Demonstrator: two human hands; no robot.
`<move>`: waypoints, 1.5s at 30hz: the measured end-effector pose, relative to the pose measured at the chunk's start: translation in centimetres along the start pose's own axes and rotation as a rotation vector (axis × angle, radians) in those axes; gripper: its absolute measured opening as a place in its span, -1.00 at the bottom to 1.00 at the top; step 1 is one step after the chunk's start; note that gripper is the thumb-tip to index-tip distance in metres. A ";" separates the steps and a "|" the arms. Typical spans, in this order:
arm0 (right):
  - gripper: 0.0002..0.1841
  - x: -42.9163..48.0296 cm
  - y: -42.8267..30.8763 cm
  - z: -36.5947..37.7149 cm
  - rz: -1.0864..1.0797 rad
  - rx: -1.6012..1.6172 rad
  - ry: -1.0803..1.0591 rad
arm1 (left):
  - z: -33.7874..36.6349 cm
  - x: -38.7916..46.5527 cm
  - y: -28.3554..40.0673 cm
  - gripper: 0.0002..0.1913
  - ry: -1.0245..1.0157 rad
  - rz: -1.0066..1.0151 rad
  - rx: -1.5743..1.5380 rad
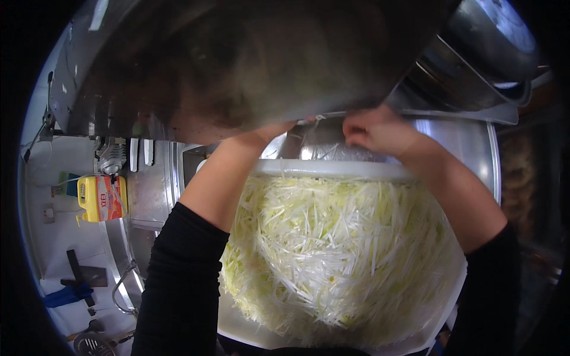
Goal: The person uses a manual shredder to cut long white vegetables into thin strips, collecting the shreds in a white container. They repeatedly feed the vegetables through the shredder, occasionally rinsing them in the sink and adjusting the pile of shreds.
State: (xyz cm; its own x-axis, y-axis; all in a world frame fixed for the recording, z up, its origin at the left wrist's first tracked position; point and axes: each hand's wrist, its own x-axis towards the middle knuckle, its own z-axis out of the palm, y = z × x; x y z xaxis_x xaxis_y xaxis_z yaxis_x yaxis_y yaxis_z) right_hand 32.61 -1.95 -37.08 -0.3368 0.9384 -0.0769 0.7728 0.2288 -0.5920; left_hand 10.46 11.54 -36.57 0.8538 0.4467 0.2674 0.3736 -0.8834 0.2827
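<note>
Before me stands a white plastic tub (334, 168) heaped with finely shredded pale green and white vegetable (329, 249). Both my forearms reach over it to the far side. My left hand (281, 128) is at the lower edge of a large stainless steel panel (249, 62), which hides much of it, so its grip is unclear. My right hand (376, 132) is blurred, fingers curled, just below the same panel's edge. Beyond the tub's far rim, a steel surface (327, 147) carries a few loose shreds between my hands.
A yellow jug (102, 199) with a red label stands at left beside the steel counter (149, 193). A curved metal tap or pipe (124, 289) is lower left. Steel vessels (476, 66) sit at upper right. Blue and black items (73, 291) hang at far left.
</note>
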 end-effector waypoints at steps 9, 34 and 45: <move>-0.49 -1.8 -2.6 4.0 0.266 0.208 -0.083 | 1.9 -3.7 0.9 -0.84 0.010 -0.203 -0.025; -0.79 7.5 3.0 8.0 -0.143 0.203 -0.317 | 1.5 -6.2 0.2 -0.71 -0.662 -0.637 -0.162; -0.76 8.2 0.2 6.8 0.020 -0.008 -0.321 | 5.1 -3.4 -0.6 -0.74 -0.751 -0.430 0.022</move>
State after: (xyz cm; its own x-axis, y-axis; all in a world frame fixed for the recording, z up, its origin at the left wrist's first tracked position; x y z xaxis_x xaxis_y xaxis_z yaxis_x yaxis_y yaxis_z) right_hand 26.39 4.04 -43.29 -0.4729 0.8135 -0.3385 0.7846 0.2140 -0.5818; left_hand 9.17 9.84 -42.30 0.6472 0.5379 -0.5401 0.7194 -0.6653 0.1995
